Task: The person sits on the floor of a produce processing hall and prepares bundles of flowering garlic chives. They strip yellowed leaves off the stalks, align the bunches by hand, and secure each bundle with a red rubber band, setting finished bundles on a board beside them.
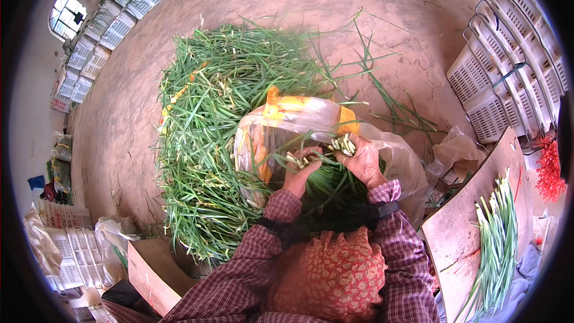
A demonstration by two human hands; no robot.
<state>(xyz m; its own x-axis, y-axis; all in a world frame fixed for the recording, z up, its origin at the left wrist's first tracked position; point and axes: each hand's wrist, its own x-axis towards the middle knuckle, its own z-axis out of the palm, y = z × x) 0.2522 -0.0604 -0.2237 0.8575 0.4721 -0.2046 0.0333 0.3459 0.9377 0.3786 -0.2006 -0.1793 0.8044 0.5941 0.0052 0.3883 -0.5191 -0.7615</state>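
My left hand [301,172] is closed around a small bunch of green leafy stalks, their pale cut ends showing above the fingers. Beside it on the right, my right hand [361,157] grips a thicker bunch, its whitish ends pointing up and left. Both hands are over the opening of a clear plastic bag [314,126] with yellow tape, and more green leaves [325,184] lie beneath them. A large heap of long green stalks [206,143] spreads to the left. On a board [457,229] at the right rests a neat bundle of stalks [497,233] with white ends.
Stacked white plastic crates [486,80] with metal handles stand at the right, near red plastic ties [550,168]. Loose stalks [394,107] are scattered on the floor [134,80]. More crates [105,27] line the far left wall. A curved board [150,273] stands at lower left.
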